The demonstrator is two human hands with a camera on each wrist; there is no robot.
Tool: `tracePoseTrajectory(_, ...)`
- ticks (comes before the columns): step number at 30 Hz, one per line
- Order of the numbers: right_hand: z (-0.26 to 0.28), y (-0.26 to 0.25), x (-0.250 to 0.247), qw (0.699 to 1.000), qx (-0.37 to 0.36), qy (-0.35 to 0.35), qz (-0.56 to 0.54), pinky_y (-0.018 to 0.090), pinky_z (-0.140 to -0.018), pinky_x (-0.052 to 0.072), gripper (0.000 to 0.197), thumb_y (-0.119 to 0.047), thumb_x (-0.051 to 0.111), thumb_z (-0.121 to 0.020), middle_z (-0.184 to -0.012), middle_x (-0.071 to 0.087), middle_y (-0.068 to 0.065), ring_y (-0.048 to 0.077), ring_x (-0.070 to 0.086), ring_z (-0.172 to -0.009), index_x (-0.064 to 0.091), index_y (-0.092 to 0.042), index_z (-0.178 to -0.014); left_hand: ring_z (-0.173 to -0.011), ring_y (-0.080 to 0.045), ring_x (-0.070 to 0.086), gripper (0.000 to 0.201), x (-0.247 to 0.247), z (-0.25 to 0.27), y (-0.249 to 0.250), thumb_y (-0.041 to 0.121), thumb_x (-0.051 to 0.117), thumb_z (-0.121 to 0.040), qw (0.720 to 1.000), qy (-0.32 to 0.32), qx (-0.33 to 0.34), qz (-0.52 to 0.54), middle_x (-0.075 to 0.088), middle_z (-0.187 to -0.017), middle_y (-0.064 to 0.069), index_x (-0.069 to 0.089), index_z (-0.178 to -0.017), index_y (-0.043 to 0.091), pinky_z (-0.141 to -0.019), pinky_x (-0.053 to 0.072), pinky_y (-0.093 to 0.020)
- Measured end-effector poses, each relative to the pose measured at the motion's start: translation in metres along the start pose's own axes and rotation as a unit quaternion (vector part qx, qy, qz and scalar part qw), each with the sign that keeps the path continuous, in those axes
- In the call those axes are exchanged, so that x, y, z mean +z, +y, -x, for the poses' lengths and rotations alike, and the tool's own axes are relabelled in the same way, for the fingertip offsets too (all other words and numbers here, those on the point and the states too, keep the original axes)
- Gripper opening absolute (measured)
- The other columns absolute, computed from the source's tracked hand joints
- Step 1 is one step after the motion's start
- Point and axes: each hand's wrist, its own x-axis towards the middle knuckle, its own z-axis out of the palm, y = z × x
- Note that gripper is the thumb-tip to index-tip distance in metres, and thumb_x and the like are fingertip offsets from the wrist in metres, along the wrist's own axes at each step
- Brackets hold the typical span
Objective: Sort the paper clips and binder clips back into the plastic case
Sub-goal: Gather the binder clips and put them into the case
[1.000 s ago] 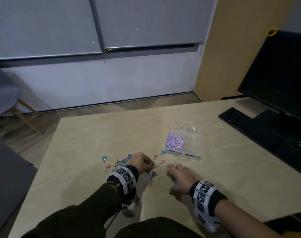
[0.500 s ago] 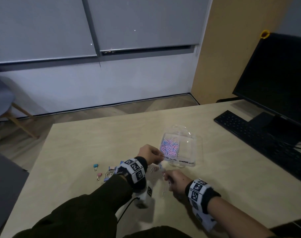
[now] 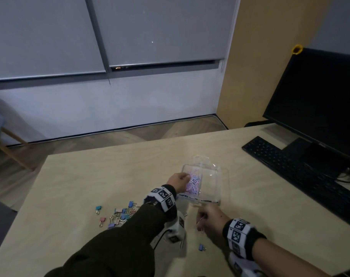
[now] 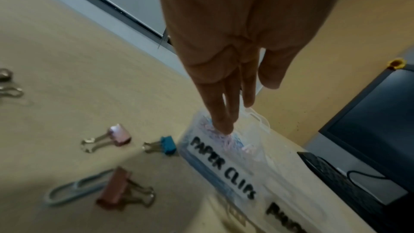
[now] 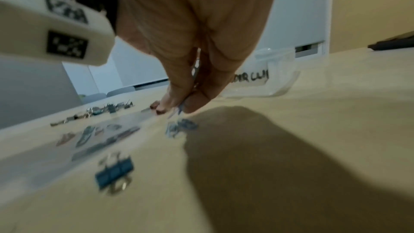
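1. Lone blue metal binder clip (image 3: 202, 247): nearest item, lying on the pale wooden counter (image 3: 90, 176) just by the right forearm; not yet sorted.
2. Right hand (image 3: 210, 220): low over the counter, near the case's front wall. Fingers (image 5: 177, 93) pressed together, pinching thin wire paper clips (image 5: 181, 108); a few more lie directly beneath. Judged step: gathering loose paper clips for the case.
3. Left hand (image 3: 178, 181): over the case's left compartment. Fingers (image 4: 224, 112) straight and close together, tips down on the heap of clips; nothing seen held. Judged step: a load just delivered.
4. Clear plastic two-compartment case (image 3: 220, 188): open, mid-counter. The left compartment, labelled "PAPER CLIPS", holds a heap of pink, white and blue paper clips (image 3: 193, 182); the right one looks empty, its label only partly readable.
5. Cluster of pastel binder clips (image 3: 120, 214): left of the case, well apart from it, with a stray blue one (image 3: 98, 209) beside; none in the case.
6. Next move, as judged: right hand lifts its pinch over the front wall into the left compartment; the left must withdraw first to give room.
7. Open room: bare counter on the right; black keyboard (image 3: 290, 166) and monitor (image 3: 319, 100) well apart. The counter's far edge is clear of the work.
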Motion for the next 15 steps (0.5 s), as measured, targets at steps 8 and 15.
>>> tracePoseTrajectory(8, -0.03, -0.044, -0.045, 0.972, -0.041, 0.191, -0.129, 0.021, -0.074, 0.048, 0.011, -0.002, 0.068, -0.076, -0.073, 0.06, -0.004, 0.008, 0.056, -0.071, 0.065, -0.011, -0.073, -0.081, -0.016, 0.058, 0.026, -0.045, 0.047, -0.042, 0.01, 0.058, -0.087, 0.978, 0.007, 0.033, -0.207, 0.064, -0.107, -0.011, 0.061, -0.112, 0.006, -0.074, 0.047, -0.022)
tracePoseTrajectory(15, -0.046, -0.06, -0.037, 0.971, -0.022, 0.202, -0.124, 0.023, -0.064, 0.043, 0.026, -0.016, 0.057, -0.089, -0.066, 0.058, 0.0, 0.015, 0.054, -0.063, 0.062, -0.008, -0.065, -0.133, -0.025, 0.031, 0.079, -0.042, 0.074, -0.083, 0.028, 0.076, -0.071, 0.894, -0.106, 0.028, -0.434, 0.033, -0.146, -0.003, 0.035, -0.139, 0.022, -0.112, 0.031, -0.04)
